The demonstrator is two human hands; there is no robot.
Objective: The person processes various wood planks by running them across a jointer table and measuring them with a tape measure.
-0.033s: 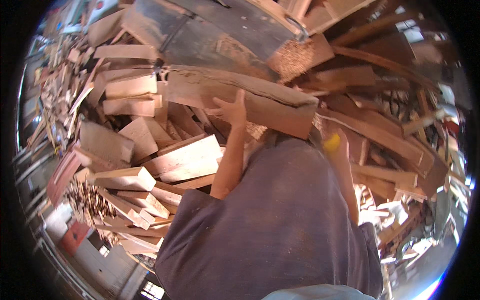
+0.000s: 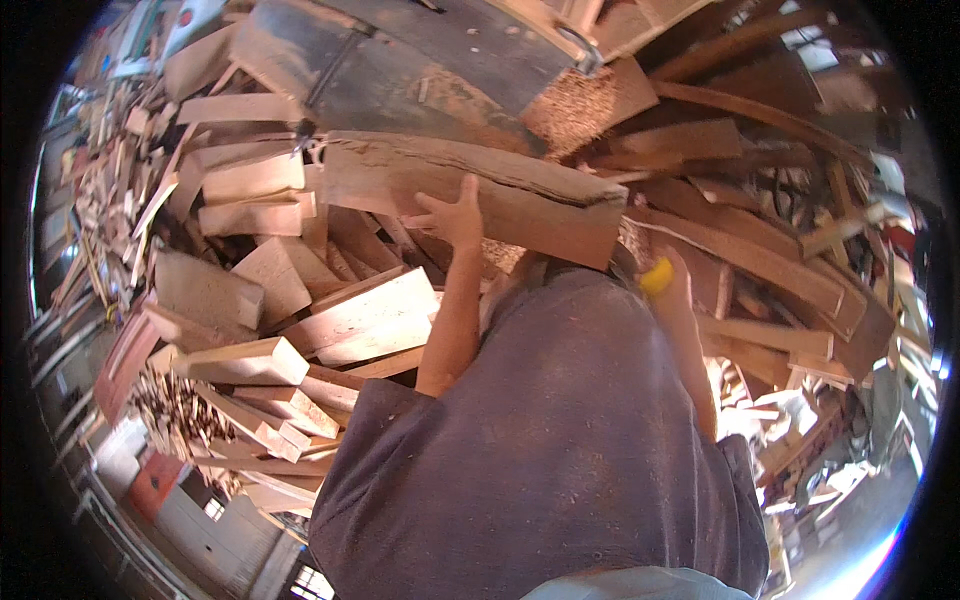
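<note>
wood offcuts (image 2: 250, 300) heaped everywhere, pale blocks at left, darker planks (image 2: 760, 250) at right, sawdust patch (image 2: 575, 105) near top. i see the left hand (image 2: 455, 215) flat with fingers spread against a long brown board (image 2: 480, 190), which lies across the pile just ahead of the torso. right hand (image 2: 672, 280) sits below the board's right end beside something yellow (image 2: 655, 277); its grip i cannot tell.
</note>
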